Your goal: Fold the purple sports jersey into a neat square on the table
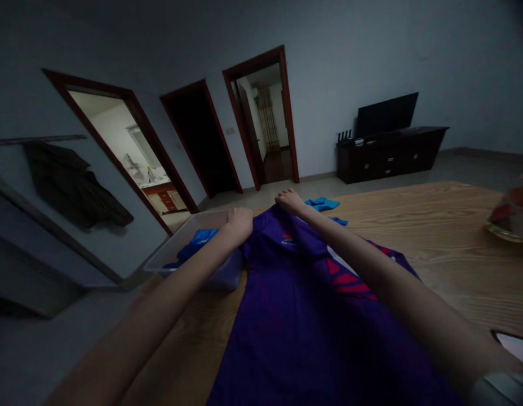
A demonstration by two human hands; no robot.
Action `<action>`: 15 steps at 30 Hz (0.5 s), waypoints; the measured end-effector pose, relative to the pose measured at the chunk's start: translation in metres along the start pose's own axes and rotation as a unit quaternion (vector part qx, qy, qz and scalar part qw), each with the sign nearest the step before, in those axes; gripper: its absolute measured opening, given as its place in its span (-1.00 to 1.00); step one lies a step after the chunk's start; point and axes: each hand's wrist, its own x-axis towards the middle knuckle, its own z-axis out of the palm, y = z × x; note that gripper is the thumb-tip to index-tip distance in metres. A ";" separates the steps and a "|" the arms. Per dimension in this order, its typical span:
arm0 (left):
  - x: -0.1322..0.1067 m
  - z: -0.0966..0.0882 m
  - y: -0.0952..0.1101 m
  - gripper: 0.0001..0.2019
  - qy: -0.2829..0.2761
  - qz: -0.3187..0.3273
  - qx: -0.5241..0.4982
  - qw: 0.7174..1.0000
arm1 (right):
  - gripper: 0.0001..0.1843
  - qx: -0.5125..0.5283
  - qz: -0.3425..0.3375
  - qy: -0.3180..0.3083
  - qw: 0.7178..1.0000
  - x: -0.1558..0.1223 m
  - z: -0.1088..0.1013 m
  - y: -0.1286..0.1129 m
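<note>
Left hand [240, 221] was closed on the far left edge of the purple shirt [295, 316]; right hand [289, 201] gripped its far edge. Shirt lay flat on the wooden table [434, 237], clear bin [189, 242] just left.

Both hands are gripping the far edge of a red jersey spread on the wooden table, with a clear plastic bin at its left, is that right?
Not quite: the head view shows the jersey is purple with red markings, not red. Both the left hand and right hand hold its far edge on the wooden table, the clear plastic bin at its left.
</note>
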 end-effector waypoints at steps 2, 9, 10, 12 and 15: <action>-0.001 0.000 0.011 -0.67 -0.003 0.006 -0.010 1.000 | -0.65 -0.012 -0.007 0.013 1.000 -0.002 -0.002 -0.001; -0.035 0.038 0.108 -0.67 -0.017 0.069 -0.073 0.995 | -0.56 -0.022 -0.015 -0.020 0.999 -0.024 -0.004 0.004; -0.043 0.047 0.122 -0.64 -0.027 0.088 -0.086 0.992 | -0.55 -0.018 -0.016 -0.031 0.999 -0.029 -0.004 0.006; -0.051 0.063 0.143 -0.58 -0.048 0.126 -0.112 0.985 | -0.55 -0.006 -0.016 -0.056 0.998 -0.040 -0.003 0.013; -0.038 0.071 0.145 -0.59 -0.053 0.149 -0.146 0.977 | -0.57 0.016 -0.010 -0.091 0.996 -0.065 -0.003 0.032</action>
